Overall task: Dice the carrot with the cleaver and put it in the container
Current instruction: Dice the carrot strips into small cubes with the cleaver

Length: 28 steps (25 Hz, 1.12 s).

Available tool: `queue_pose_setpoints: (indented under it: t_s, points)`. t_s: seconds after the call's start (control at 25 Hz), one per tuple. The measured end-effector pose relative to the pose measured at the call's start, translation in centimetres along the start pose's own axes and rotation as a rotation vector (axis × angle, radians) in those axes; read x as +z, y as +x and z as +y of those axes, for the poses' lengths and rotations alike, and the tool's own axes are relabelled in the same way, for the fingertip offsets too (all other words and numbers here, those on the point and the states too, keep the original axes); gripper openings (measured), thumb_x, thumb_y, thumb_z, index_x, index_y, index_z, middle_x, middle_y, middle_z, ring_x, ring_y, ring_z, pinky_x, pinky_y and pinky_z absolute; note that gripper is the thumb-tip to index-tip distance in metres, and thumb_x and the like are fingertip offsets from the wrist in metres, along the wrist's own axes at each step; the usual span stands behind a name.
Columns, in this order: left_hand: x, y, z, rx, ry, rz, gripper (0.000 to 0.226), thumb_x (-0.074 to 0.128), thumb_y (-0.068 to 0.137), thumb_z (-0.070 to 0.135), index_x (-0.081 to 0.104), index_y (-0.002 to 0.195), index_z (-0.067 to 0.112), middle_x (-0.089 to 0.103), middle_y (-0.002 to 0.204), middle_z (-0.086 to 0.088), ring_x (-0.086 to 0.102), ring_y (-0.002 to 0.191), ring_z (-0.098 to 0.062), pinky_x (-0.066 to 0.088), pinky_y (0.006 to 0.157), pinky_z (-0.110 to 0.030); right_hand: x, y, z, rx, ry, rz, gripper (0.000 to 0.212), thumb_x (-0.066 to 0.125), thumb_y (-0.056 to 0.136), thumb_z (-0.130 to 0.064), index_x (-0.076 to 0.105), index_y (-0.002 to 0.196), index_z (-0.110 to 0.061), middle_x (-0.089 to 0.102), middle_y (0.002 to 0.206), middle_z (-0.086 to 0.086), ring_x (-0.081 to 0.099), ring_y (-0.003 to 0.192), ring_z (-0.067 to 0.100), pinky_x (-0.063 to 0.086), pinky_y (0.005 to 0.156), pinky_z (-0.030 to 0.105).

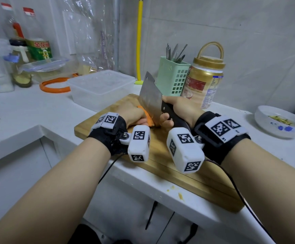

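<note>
Wooden board (pixel 192 175) at the tabletop's front edge carries the carrot (pixel 147 118), held by left hand (pixel 132 112), while right hand (pixel 180 110) grips the cleaver (pixel 150 99), container (pixel 99 88) behind.

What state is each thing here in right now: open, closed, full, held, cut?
Carrot: on the cutting board, held down by the left hand, not yet diced.
Cleaver: blade down on the carrot.
Left hand: holds the carrot.
Right hand: grips the cleaver handle.
Clear container: lid off, looks empty.
Cutting board: flat on the counter.
Gold-lidded jar: closed.
</note>
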<state>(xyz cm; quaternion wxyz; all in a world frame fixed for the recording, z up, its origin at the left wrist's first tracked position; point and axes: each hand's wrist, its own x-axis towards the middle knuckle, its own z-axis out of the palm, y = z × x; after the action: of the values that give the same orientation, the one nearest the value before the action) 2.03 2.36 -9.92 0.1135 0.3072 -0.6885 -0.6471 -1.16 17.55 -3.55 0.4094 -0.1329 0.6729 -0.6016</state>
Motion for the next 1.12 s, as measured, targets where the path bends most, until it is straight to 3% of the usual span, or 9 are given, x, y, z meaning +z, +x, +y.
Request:
queue_pose_setpoints:
  t_s: [0.08, 0.24, 0.36, 0.64, 0.76, 0.8, 0.92, 1.0, 1.12]
  points:
    - [0.0, -0.2, 0.0, 0.008, -0.025, -0.003, 0.016, 0.055, 0.08, -0.004, 0.059, 0.092, 0.006, 0.061, 0.081, -0.019, 0.06, 0.059, -0.024, 0.053, 0.057, -0.023, 0.1, -0.5, -0.6, 0.002, 0.005, 0.004, 0.028, 0.036, 0.102, -0.034, 0.038, 0.087, -0.011, 0.036, 0.048, 0.004, 0.03, 0.029, 0.014, 0.027, 0.033, 0.012]
    - [-0.2, -0.2, -0.1, 0.005, -0.05, -0.073, 0.041, 0.06, 0.058, 0.005, 0.066, 0.098, -0.003, 0.071, 0.107, -0.02, 0.071, 0.084, -0.027, 0.052, 0.092, -0.037, 1.1, -1.3, -1.1, -0.023, -0.015, -0.009, 0.029, 0.035, 0.103, -0.031, 0.042, 0.085, -0.01, 0.037, 0.049, 0.004, 0.032, 0.031, 0.013, 0.027, 0.031, 0.013]
    - [0.0, 0.1, -0.2, 0.094, -0.072, -0.048, 0.008, 0.061, 0.08, -0.002, 0.061, 0.083, 0.006, 0.069, 0.11, -0.023, 0.071, 0.095, -0.032, 0.057, 0.089, -0.043, 1.6, -1.7, -1.1, -0.025, -0.041, 0.011, 0.031, 0.033, 0.104, -0.028, 0.041, 0.08, -0.009, 0.037, 0.045, 0.004, 0.033, 0.028, 0.012, 0.027, 0.031, 0.011]
    - [-0.1, 0.8, -0.5, 0.052, -0.105, -0.074, 0.006, 0.061, 0.082, 0.002, 0.061, 0.086, 0.006, 0.07, 0.11, -0.021, 0.072, 0.094, -0.03, 0.059, 0.084, -0.04, 2.1, -1.4, -1.0, -0.042, -0.127, 0.091, 0.024, 0.035, 0.103, -0.024, 0.038, 0.085, -0.009, 0.039, 0.049, 0.004, 0.037, 0.027, 0.011, 0.03, 0.031, 0.013]
    - [-0.2, 0.3, -0.4, -0.036, -0.101, -0.128, 0.042, 0.062, 0.062, 0.011, 0.067, 0.103, 0.001, 0.072, 0.104, -0.016, 0.067, 0.085, -0.024, 0.049, 0.074, -0.031, 2.5, -0.9, -1.0, -0.057, -0.19, 0.12, 0.023, 0.034, 0.102, -0.022, 0.037, 0.084, -0.009, 0.04, 0.059, 0.006, 0.039, 0.032, 0.012, 0.031, 0.032, 0.015]
    - [-0.2, 0.5, -0.4, -0.021, -0.099, -0.139, 0.043, 0.062, 0.06, 0.01, 0.067, 0.103, 0.001, 0.071, 0.098, -0.016, 0.065, 0.084, -0.024, 0.047, 0.075, -0.032, 2.7, -0.7, -1.1, -0.07, -0.204, 0.131, 0.022, 0.034, 0.102, -0.02, 0.037, 0.083, -0.009, 0.039, 0.062, 0.007, 0.039, 0.034, 0.013, 0.031, 0.032, 0.016]
    - [-0.4, 0.8, -0.3, 0.068, -0.002, -0.111, 0.024, 0.066, 0.064, 0.011, 0.067, 0.087, 0.004, 0.068, 0.084, -0.017, 0.066, 0.08, -0.028, 0.052, 0.074, -0.038, 3.1, -0.3, -1.2, -0.086, -0.276, 0.148, 0.023, 0.032, 0.101, -0.016, 0.038, 0.081, -0.008, 0.04, 0.063, 0.008, 0.039, 0.032, 0.014, 0.032, 0.033, 0.016]
    - [-0.4, 0.6, -0.2, 0.108, 0.036, -0.079, 0.017, 0.068, 0.068, 0.012, 0.063, 0.079, -0.001, 0.068, 0.081, -0.016, 0.068, 0.08, -0.027, 0.056, 0.082, -0.043, 3.3, -0.3, -1.4, -0.072, -0.322, 0.155, 0.024, 0.032, 0.102, -0.017, 0.039, 0.081, -0.007, 0.041, 0.062, 0.01, 0.037, 0.026, 0.014, 0.033, 0.033, 0.015]
    - [-0.2, 0.0, -0.1, 0.121, 0.006, -0.057, 0.008, 0.065, 0.078, 0.006, 0.058, 0.075, 0.005, 0.067, 0.077, -0.013, 0.068, 0.076, -0.025, 0.057, 0.075, -0.035, 3.5, -0.3, -1.5, -0.073, -0.371, 0.167, 0.026, 0.033, 0.102, -0.018, 0.039, 0.079, -0.005, 0.043, 0.06, 0.011, 0.037, 0.024, 0.015, 0.033, 0.033, 0.014]
